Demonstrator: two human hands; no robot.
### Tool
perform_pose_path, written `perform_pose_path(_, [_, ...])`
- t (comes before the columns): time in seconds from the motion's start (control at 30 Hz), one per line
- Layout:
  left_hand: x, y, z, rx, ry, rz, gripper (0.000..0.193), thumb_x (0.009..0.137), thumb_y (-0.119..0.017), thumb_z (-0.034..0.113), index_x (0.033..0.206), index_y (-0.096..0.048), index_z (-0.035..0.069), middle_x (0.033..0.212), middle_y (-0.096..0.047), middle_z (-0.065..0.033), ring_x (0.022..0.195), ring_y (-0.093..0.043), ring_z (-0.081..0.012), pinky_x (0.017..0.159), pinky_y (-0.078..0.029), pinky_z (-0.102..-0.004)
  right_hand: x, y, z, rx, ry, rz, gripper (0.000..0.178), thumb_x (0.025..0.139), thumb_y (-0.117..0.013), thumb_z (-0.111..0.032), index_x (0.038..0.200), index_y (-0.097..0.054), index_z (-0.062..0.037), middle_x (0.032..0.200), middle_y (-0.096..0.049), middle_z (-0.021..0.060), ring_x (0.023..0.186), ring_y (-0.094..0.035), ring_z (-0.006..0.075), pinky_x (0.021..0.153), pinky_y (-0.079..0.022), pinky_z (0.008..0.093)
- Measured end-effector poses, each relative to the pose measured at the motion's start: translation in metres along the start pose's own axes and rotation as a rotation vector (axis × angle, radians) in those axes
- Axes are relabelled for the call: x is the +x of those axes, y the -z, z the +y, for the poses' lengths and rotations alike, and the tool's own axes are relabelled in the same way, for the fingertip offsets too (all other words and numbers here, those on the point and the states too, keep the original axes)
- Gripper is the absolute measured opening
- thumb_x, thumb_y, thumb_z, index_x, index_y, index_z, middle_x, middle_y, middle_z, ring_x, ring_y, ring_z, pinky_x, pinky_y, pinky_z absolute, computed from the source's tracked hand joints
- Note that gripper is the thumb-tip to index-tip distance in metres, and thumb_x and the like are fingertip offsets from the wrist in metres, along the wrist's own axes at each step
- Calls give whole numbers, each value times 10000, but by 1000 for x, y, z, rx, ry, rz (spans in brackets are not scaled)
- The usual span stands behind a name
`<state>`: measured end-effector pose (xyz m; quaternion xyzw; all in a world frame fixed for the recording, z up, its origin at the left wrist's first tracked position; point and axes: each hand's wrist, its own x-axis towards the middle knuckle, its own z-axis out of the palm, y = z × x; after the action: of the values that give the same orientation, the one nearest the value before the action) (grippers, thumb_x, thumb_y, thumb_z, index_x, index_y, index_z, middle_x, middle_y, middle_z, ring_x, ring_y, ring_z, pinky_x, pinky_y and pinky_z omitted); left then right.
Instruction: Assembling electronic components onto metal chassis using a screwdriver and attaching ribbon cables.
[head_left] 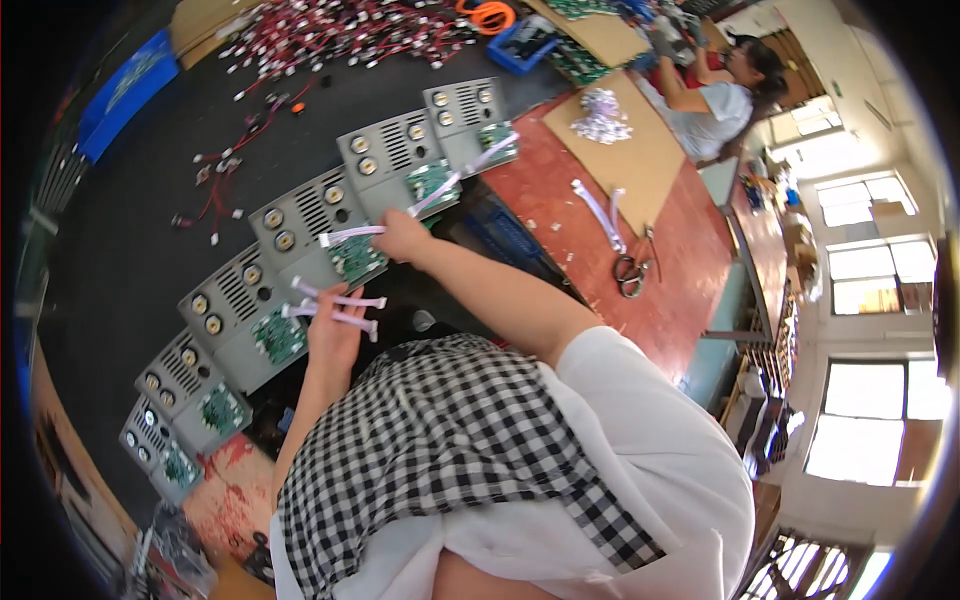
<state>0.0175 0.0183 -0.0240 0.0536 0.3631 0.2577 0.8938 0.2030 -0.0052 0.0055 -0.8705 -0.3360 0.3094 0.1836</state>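
Ribbon cables (366, 302) sit bunched in the left hand (335, 338), apparently keeping spares close, while the right hand (402, 238) pinches another by a green circuit board (352, 265), leaving its white connector (324, 240) exposed.

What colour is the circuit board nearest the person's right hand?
The circuit board is green; it shows best in the head view.
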Motion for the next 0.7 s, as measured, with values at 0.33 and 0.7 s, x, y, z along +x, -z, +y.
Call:
perform_pose_path(0.33, [-8,-18,11,326,23,-11,306,894,-344,281,895,-458,-3,904,-489,-128,922,-515,-288,821,-407,-385,4,-14,-2,230,-42,106,316,616,-593,-36,865,-401,-23,799,-542,194,781,-544,350,669,-430,392])
perform_pose_path(0.7, [-86,2,43,873,-126,-134,363,872,-387,347,678,-504,63,455,-397,19,387,-356,-60,371,-255,-188,-106,-2,-43,322,738,262,147,701,-543,-1,841,-550,-49,760,-516,95,684,-530,236,585,-436,292])
